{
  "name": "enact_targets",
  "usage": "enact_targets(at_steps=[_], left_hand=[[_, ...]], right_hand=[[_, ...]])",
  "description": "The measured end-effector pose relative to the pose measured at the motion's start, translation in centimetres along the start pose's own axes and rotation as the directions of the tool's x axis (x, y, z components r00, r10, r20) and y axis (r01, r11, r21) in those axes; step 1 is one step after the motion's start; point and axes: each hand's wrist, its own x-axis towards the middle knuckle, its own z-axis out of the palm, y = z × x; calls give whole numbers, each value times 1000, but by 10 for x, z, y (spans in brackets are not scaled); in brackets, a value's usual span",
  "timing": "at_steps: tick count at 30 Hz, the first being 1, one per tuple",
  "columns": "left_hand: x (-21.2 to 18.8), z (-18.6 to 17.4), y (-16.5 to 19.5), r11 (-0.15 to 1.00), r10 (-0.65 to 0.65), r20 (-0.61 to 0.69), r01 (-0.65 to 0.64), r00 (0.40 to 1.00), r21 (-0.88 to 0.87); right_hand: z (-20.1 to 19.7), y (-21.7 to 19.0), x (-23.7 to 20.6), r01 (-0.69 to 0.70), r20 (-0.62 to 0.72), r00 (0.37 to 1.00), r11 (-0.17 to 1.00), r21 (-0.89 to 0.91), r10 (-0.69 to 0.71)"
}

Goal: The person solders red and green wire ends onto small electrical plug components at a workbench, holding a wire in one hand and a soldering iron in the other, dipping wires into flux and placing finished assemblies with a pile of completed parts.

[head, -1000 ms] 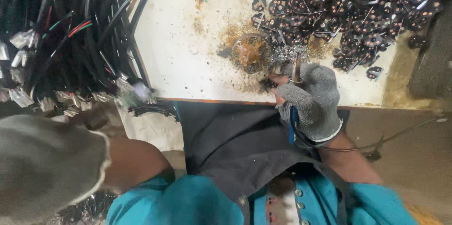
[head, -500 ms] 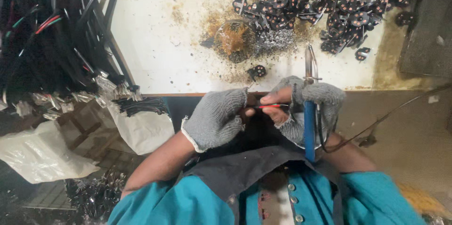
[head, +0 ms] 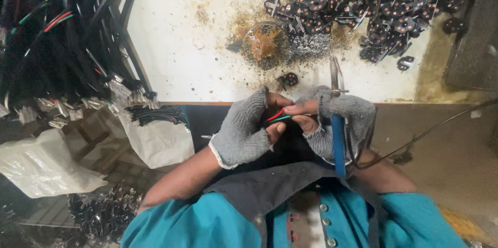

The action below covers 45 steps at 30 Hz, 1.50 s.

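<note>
My left hand (head: 244,131), in a grey fingerless glove, grips a black cable whose red and green wire ends (head: 280,115) stick out between both hands. My right hand (head: 337,121), gloved the same way, pinches those wire ends with its fingertips and also holds a blue-handled soldering iron (head: 337,123), tip pointing up over the table edge. Both hands meet just below the edge of the white worktable (head: 181,56), above my dark apron.
A heap of small black round parts (head: 373,4) with metal pins covers the table's far right. A brown-stained flux dish (head: 262,45) sits mid-table. Bundles of black cables (head: 62,45) hang at left. White plastic bags (head: 41,167) lie below them. The iron's cord (head: 430,131) runs right.
One second ago my right hand alone held the iron by the dish while the left arm was low at left. The left hand rose with a cable and both hands now work its wire ends.
</note>
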Motion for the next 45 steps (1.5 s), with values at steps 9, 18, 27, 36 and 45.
enact_targets(at_steps=[9,18,27,36,45], left_hand=[[5,-17,0,991,-134,138,133,981,13],[10,-9,4,900,171,-104,-112,980,422],[10,-14,3,912,236,-80,-193,968,362],[13,-12,2,902,210,-90,-158,973,402],[10,-3,-4,916,206,-201,-117,958,384]], right_hand=[[4,28,-13,-47,42,998,963,267,37],[2,-1,17,-61,-33,997,997,52,63],[5,8,14,-131,-27,991,988,76,134],[-7,-8,23,-92,-52,994,993,79,96],[7,3,13,-138,-15,990,977,162,143]])
